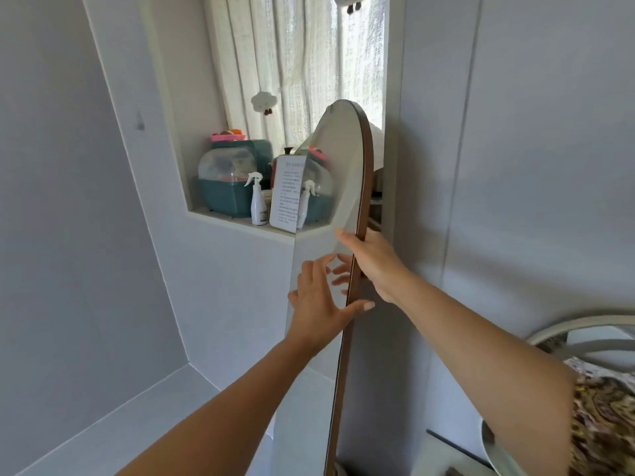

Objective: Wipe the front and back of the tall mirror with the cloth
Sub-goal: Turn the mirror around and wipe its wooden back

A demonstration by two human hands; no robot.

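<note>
My left hand (318, 300) is the nearer one: fingers spread, palm flat against the glass face of the tall mirror (338, 173), thumb hooked toward the brown frame edge, closed on nothing. Just above it my right hand (372, 261) wraps the same edge from the back side, fingers curling round onto the front, clamped on the frame. The mirror stands nearly edge-on to me, its long axis running upright from the floor to its rounded top, glass facing left, back facing the wall panel on the right. No cloth shows in either hand or anywhere in view, so I judge wiping has not begun; I would swing the mirror about its upright axis with the right hand leading. Beyond, the window ledge (240, 223) carries a white spray bottle (257, 201) near its front edge and a teal container (226, 182) behind it.
</note>
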